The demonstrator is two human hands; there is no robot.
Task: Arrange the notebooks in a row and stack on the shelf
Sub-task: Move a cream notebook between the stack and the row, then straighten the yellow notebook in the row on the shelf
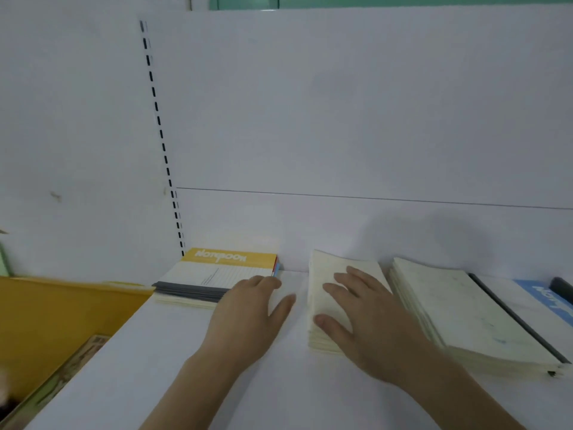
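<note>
Three piles of notebooks already sit in a row along the white shelf [192,352]: a yellow-covered stack [217,274] at centre left, a cream stack [341,274] in the middle, and a larger stack [459,311] at right. The left hand [248,318] lies flat with straight fingers against the yellow-covered stack's near corner, and the right hand [362,321] presses open-fingered on the cream stack, gripping nothing. Judging by this, mostly squaring up remains, plus a blue notebook [545,299] at the far right edge.

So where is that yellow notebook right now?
In the head view the yellow notebook tops a stack at the left end of the white shelf, against the back wall, with the left hand at its right edge.
</note>
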